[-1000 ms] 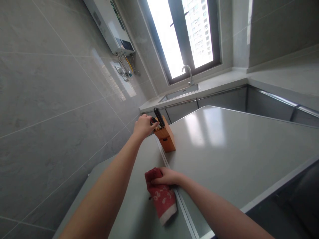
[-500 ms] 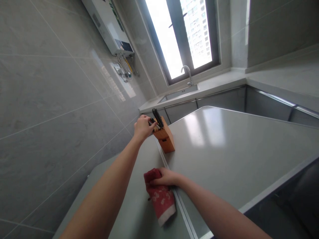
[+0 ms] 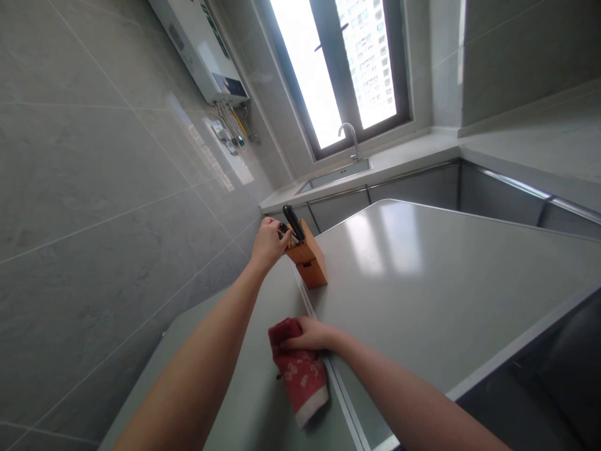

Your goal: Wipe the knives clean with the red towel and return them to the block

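Note:
A wooden knife block [image 3: 310, 262] stands on the grey countertop [image 3: 422, 275], with black knife handles [image 3: 292, 222] sticking out of its top. My left hand [image 3: 268, 243] reaches out to the block and its fingers are closed around one of the black handles. Nearer to me, a red cloth with a white edge [image 3: 300, 374] lies on the counter. My right hand [image 3: 307, 335] rests on the cloth's upper end, fingers curled onto it.
A sink with a curved tap [image 3: 348, 139] sits under the window at the far end. A white water heater [image 3: 197, 53] hangs on the tiled wall at left. A seam [image 3: 328, 376] runs along the countertop by the cloth.
The view has shifted slightly; both hands stay where they were, the left at the knife handles and the right on the cloth.

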`<state>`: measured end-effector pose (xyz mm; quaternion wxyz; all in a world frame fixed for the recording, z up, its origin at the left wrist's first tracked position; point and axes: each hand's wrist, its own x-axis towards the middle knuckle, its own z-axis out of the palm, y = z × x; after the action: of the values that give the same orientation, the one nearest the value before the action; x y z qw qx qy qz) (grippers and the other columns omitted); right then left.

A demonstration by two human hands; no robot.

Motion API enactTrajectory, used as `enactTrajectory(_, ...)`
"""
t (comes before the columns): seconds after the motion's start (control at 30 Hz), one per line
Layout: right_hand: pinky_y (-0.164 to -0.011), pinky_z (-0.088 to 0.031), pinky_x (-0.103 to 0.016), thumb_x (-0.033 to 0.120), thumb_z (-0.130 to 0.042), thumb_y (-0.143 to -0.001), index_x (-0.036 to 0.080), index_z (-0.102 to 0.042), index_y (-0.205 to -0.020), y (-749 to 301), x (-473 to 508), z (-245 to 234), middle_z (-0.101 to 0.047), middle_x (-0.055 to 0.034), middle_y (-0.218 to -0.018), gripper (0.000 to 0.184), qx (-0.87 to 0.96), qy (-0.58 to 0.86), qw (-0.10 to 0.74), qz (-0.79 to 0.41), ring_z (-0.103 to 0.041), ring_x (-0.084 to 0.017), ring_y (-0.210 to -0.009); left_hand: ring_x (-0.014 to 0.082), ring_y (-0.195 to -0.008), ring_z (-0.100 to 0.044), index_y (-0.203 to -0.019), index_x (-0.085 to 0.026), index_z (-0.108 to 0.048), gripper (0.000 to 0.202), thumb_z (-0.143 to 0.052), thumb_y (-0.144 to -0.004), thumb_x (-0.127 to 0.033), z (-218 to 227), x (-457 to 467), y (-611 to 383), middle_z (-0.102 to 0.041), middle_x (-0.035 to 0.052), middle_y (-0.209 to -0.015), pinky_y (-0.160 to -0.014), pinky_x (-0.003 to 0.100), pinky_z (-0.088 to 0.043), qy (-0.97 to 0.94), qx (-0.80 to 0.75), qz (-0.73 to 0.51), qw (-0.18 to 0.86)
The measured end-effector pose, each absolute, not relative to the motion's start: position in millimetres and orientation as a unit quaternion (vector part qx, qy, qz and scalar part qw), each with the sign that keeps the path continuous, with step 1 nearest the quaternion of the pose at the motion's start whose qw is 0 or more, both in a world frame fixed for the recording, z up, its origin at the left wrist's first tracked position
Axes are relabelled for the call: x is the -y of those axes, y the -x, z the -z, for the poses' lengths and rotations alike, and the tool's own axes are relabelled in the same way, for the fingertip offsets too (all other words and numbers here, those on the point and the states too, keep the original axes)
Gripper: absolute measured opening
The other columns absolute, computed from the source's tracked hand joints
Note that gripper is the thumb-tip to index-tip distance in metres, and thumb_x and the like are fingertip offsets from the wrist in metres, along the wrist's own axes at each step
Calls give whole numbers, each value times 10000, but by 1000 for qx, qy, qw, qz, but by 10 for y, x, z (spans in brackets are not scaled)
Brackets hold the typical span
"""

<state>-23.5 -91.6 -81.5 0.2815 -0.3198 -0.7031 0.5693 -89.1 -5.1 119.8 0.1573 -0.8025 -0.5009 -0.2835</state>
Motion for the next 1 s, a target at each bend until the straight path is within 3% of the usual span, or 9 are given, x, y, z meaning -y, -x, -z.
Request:
enactTrajectory(0.23, -579, -428, -198, 478, -686, -619, 153, -642, -867, 240, 903, 832, -653, -5, -772, 411, 707, 316, 280, -567, -560, -115, -654, 175, -740, -538, -670, -164, -541, 212, -544, -745, -363, -1169, 55, 898, -501, 58, -851, -714, 310, -463, 791, 502, 308, 168)
enactTrajectory(0.47, -580, -422, -198, 483, -677, -623, 151, -639, -838, 234, 909, 832, -642, 2, -759, 397, 711, 322, 279, -559, -549, -112, -646, 202, -875, -534, -736, -163, -601, 231, -604, -705, -392, -1207, 54, 953, -509, 77, -976, -764, 315, -453, 795, 490, 318, 165)
enactTrajectory(0.67, -592, -423, -195, 462, -673, -636, 148, -638, -849, 218, 925, 805, -641, 3, -764, 381, 709, 315, 283, -564, -550, -109, -651, 170, -770, -520, -780, -172, -556, 110, -569, -763, -280, -1154, -2, 958, -511, 45, -839, -712, 294, -447, 809, 478, 319, 127)
enactTrajectory(1.0, -589, -424, -193, 465, -675, -634, 150, -639, -834, 220, 935, 789, -645, 0, -768, 375, 704, 319, 277, -571, -553, -111, -652, 146, -731, -509, -786, -180, -481, 61, -519, -804, -224, -1123, 18, 922, -484, 46, -859, -710, 283, -435, 800, 482, 341, 109)
